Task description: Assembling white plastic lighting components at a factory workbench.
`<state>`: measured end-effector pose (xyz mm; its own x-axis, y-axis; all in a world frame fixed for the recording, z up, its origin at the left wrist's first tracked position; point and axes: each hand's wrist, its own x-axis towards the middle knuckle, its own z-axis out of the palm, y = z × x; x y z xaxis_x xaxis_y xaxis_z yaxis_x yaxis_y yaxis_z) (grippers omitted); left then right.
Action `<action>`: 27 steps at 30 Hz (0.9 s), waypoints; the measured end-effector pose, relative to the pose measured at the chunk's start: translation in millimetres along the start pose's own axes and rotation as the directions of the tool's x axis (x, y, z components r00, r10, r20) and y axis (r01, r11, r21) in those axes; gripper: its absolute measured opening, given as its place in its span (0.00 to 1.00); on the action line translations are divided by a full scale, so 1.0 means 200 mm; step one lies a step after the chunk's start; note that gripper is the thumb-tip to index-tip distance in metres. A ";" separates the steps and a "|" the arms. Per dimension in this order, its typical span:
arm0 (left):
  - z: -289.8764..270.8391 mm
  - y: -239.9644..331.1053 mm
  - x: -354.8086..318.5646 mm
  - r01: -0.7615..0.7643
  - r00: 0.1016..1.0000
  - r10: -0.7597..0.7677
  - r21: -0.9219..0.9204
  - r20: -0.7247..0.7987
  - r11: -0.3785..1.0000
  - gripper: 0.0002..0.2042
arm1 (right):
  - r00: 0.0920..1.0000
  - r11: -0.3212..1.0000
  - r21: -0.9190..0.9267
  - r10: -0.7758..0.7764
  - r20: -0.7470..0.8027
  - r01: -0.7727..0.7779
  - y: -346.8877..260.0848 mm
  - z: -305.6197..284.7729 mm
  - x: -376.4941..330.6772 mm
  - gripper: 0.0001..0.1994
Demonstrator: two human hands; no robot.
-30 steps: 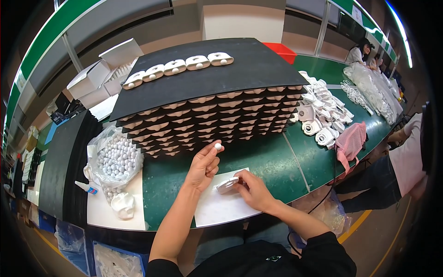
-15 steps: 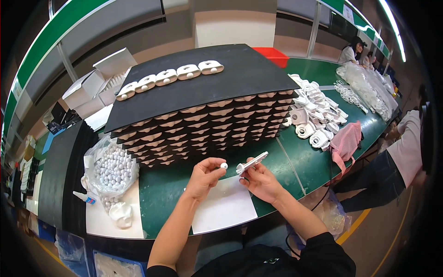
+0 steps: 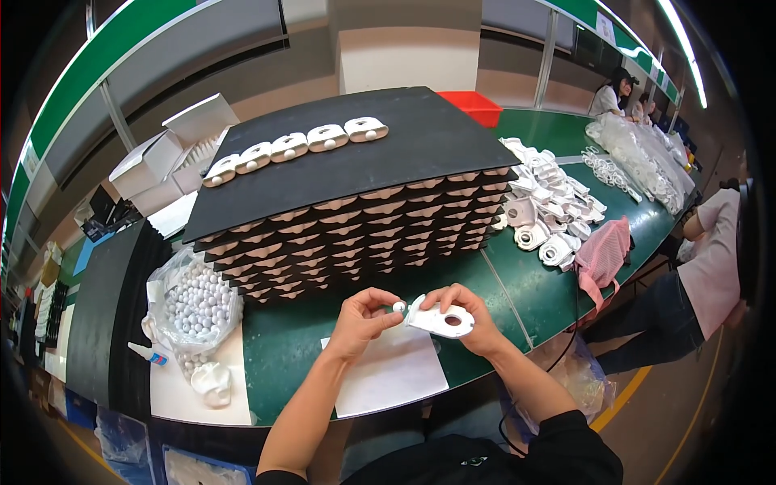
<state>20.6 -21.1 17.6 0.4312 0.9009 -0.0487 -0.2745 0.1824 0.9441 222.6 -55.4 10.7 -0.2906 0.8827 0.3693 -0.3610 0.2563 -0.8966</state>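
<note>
**Pinching a bead beside a white plastic piece**

Holding a small white ball (image 3: pixel 398 306) between thumb and forefinger, the left hand (image 3: pixel 361 319) keeps it just beside the white plastic housing (image 3: pixel 441 320), which the right hand (image 3: pixel 471 317) grips by its edge. Both hover above the white sheet (image 3: pixel 396 370) near the green table's (image 3: pixel 525 283) front edge. A loose pinch could probably let the ball drop and roll off; its fit is hard to judge here.

- Stacked trays (image 3: pixel 356 218) lie behind my hands on the tabletop (image 3: pixel 525 291).
- Bag of balls (image 3: pixel 196 303) lies left.
- Loose housings (image 3: pixel 546 210) lie right.
</note>
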 end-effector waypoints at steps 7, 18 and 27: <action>0.00 -0.01 0.01 -0.028 1.000 0.027 0.087 0.012 0.996 0.09 | 0.999 0.999 0.005 0.042 0.008 -0.042 0.03 -0.02 0.01 0.09; 0.03 0.00 -0.02 -0.157 0.988 0.150 0.305 0.047 0.939 0.15 | 0.987 0.981 0.117 0.147 0.071 -0.154 0.13 -0.04 0.00 0.08; 0.03 -0.05 -0.02 -0.307 0.952 0.292 0.286 0.095 0.908 0.16 | 0.979 0.975 0.112 0.181 0.092 -0.190 0.09 -0.01 0.00 0.14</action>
<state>26.4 -29.5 9.9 0.4124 0.8731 0.2600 -0.1357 -0.2233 0.9652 217.9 -50.1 -7.0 -0.4311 0.8746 0.2220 -0.3957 0.0379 -0.9176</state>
